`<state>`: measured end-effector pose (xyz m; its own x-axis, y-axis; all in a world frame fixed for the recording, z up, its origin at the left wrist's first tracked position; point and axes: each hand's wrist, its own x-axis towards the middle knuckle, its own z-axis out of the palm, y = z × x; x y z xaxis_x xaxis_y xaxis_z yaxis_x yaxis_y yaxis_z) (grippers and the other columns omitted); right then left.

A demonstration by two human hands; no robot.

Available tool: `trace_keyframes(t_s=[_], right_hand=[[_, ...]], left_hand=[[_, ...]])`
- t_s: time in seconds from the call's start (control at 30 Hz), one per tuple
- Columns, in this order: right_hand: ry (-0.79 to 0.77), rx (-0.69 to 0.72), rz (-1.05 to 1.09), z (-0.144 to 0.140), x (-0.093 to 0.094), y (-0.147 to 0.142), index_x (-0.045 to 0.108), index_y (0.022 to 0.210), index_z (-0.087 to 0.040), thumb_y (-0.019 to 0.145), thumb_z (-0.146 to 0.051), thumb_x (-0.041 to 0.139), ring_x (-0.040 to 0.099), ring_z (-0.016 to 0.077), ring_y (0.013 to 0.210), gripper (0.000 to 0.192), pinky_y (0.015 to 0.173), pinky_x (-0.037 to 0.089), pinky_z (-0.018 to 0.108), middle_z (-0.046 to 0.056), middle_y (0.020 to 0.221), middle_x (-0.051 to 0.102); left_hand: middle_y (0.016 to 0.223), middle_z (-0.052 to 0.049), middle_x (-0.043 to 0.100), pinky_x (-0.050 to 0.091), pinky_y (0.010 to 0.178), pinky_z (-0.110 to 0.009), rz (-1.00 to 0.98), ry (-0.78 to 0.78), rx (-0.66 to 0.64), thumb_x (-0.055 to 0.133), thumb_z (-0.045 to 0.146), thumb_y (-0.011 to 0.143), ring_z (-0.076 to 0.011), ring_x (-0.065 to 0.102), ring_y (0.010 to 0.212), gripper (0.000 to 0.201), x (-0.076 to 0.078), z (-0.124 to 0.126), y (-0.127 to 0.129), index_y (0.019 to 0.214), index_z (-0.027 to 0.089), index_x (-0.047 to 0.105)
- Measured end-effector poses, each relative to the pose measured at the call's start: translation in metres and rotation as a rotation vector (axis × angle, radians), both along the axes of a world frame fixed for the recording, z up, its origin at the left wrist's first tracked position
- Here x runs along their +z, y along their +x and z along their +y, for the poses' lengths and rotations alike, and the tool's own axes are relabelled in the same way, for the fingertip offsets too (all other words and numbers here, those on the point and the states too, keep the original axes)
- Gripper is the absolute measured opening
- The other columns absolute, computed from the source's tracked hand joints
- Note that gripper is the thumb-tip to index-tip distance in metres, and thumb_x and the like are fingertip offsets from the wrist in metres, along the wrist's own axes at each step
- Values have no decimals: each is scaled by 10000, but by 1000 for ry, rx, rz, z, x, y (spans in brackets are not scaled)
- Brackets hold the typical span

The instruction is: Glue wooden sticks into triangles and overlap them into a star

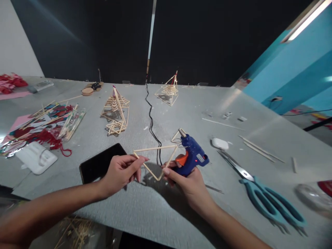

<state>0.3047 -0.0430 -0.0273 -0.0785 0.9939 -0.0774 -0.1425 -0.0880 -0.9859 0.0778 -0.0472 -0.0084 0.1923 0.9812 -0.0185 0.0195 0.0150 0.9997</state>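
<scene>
From the head camera, your left hand (121, 173) pinches the left corner of a thin stick triangle (155, 159) between thumb and fingertips, closed narrow on the stick, and holds it just above the grey table (145, 214). Your right hand (189, 183) is wrapped around the handle of the blue glue gun (192, 157), fingers shut on it, while its thumb and forefinger also steady the triangle's lower corner. The gun's nozzle sits close to the triangle's right corner, and that is where trouble could start: your fingertips are near a hot tip, and a slip could burn them or smear glue along the stick. A light frame held at only two corners could twist or spring a joint if either grip tightens. The black cord (151, 121) runs across the table right under the work and could snag the frame or tug the gun. The scissors (269, 199) lie just beside your right forearm, blades toward the work. Hard to judge here: whether glue is at the nozzle, whether the triangle's joints are already bonded, and whether the frame touches the table. The finished stick pyramids (115, 110) stand well apart, and the dark phone (101, 166) lies near your left wrist.
</scene>
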Motion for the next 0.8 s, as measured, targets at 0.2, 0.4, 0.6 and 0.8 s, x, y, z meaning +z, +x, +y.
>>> trace_keyframes(t_s=[0.2, 0.4, 0.6, 0.8], right_hand=[[35, -90, -53, 2, -3, 2, 771, 877, -195, 703, -607, 958, 593, 158, 577, 484, 492, 491, 290, 40, 720, 714], [120, -219, -123, 6, -4, 12, 560, 683, -240, 865, -723, 771, 452, 122, 493, 558, 435, 339, 274, -21, 568, 526], [288, -297, -300, -2, -6, 15, 606, 729, -280, 765, -448, 896, 503, 177, 590, 337, 549, 447, 355, -6, 637, 579], [399, -268, -572, -3, -18, 23, 679, 878, -292, 805, -390, 857, 529, 197, 574, 215, 579, 444, 397, 0, 665, 625]], left_hand=[[539, 3, 633, 312, 369, -192, 26, 58, 3, 730, 709, 950, -59, 419, 398, 611, 0, -2, 1, 1002, 110, 840], [574, -18, 676, 382, 417, -206, 147, 181, 7, 660, 625, 1035, -76, 464, 432, 532, -5, 0, -2, 927, 133, 831], [651, -34, 714, 454, 577, -229, 338, 381, -3, 664, 435, 1043, -100, 547, 561, 446, -4, 8, -9, 691, 172, 744], [669, -22, 729, 419, 549, -228, 453, 439, -50, 670, 401, 1028, -99, 515, 524, 320, -13, 13, -10, 884, 176, 846]])
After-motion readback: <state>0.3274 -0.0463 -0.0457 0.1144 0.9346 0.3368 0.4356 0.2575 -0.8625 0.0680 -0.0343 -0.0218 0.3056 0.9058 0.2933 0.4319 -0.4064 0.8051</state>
